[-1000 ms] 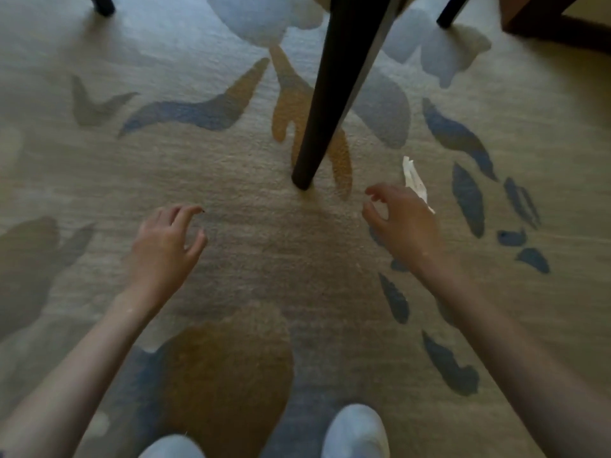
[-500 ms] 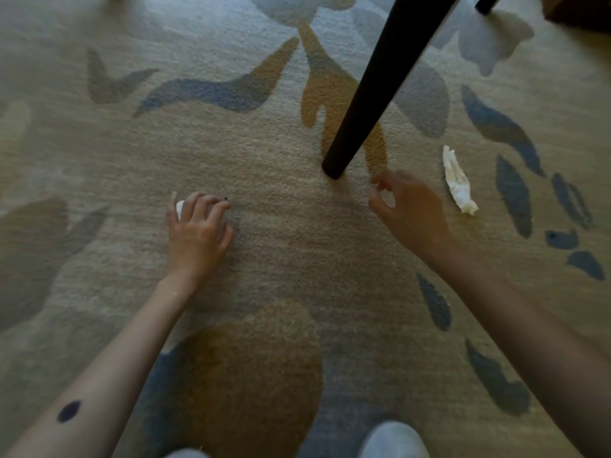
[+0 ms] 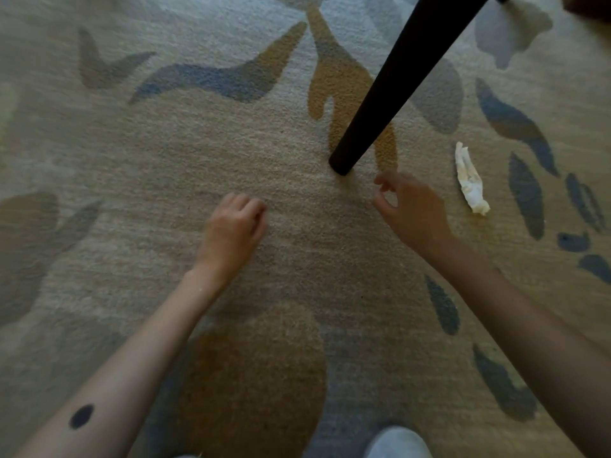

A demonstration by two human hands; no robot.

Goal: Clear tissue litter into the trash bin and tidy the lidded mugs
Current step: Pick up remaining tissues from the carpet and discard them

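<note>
Down at the bottom edge, the tip of a pale shoe [image 3: 398, 442] pokes into view on the carpet [image 3: 165, 166]. The carpet is tan with blue, grey and orange-brown blotches, and a big brown blotch sits right by the shoe.

Two bare arms reach forward over the carpet. The left arm has a dark round spot [image 3: 81, 416] on it, near the bottom corner.

The left hand [image 3: 231, 233] is low over the carpet, in the middle of the view. Its fingers [image 3: 246, 206] are curled into a loose fist. I cannot tell if anything is inside, because the knuckles hide the palm.

The right hand [image 3: 413, 214] is a bit farther along and off to the right. Its fingers [image 3: 385, 181] are bent, with the thumb and first finger close together like a pinch, and no tissue shows between them.

Just right of that hand, not touching it, a crumpled white tissue [image 3: 470, 180] lies flat on the carpet. It is long and twisted.

Just past the right hand, a black furniture leg [image 3: 390, 90] stands on the carpet and leans up toward the top right corner. Its foot rests on an orange-brown blotch.
</note>
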